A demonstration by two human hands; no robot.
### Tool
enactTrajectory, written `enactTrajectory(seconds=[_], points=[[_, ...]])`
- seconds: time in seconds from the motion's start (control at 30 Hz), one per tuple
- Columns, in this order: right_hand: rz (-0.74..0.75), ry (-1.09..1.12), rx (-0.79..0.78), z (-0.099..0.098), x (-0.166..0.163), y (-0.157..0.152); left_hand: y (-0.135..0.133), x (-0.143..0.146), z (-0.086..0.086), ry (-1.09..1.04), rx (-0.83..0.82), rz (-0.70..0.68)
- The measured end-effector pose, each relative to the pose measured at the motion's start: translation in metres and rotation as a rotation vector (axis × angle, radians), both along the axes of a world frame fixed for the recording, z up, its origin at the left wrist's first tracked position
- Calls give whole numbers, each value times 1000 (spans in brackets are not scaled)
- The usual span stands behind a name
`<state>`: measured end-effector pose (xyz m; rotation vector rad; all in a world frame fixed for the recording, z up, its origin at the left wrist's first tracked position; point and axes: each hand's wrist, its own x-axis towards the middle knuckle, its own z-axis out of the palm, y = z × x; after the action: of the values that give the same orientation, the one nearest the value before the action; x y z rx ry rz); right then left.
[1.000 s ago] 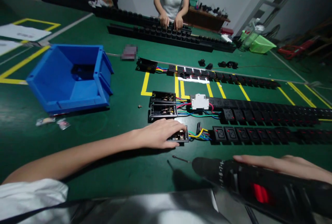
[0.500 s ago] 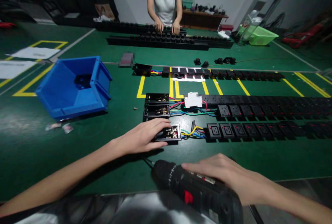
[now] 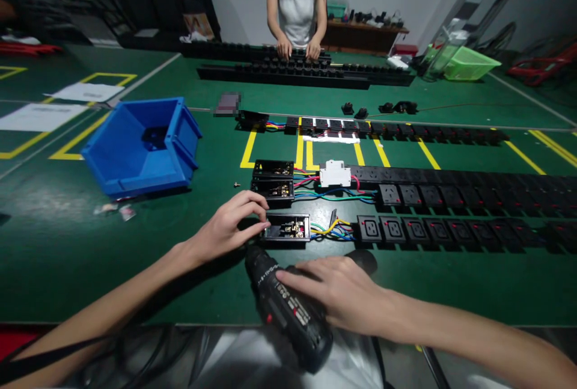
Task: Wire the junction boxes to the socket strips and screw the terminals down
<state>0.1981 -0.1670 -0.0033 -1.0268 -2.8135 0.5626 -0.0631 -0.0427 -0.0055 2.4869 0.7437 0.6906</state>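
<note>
My left hand (image 3: 228,228) rests with curled fingers against the left end of a small black terminal box (image 3: 288,228) with coloured wires running off to a row of black sockets (image 3: 451,231). My right hand (image 3: 336,290) grips a black cordless screwdriver (image 3: 288,308), its nose pointing up-left towards the box's left end, just below my left fingers. Two more black boxes (image 3: 273,180) lie just beyond, wired to a white breaker (image 3: 335,174).
A blue bin (image 3: 142,145) stands to the left, with a loose screw (image 3: 236,184) and small packets (image 3: 118,211) near it. More socket strips (image 3: 396,130) cross the green table. A person in a white shirt (image 3: 297,7) works on long black strips (image 3: 288,69) at the far side.
My right hand brought the screwdriver leftwards and turned its nose up towards the terminal box. My left hand slid off the top of the box to its left end.
</note>
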Motion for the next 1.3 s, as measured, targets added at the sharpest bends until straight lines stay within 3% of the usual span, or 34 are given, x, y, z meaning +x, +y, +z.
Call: enactTrajectory(seconds=[0.23,0.6,0.73,0.87,0.93,1.13,1.3], points=[[-25,36,82,-10,-17,9,-2,19,19,67,-51,-155],[-32,16,177,-17,-43,17,4,50,16,78,30,-206],[-14,32,233,-12,-36,11,6,56,12,70,32,-240],[14,275,313,-5,5,10,8,55,8,65,9,-252],[-88,353,360,-3,37,13,9,52,8,61,-3,-250],[-693,236,441,-4,159,18,14,47,7,79,-30,-238],[-1167,73,666,-22,264,5,15,46,3,59,-43,-286]])
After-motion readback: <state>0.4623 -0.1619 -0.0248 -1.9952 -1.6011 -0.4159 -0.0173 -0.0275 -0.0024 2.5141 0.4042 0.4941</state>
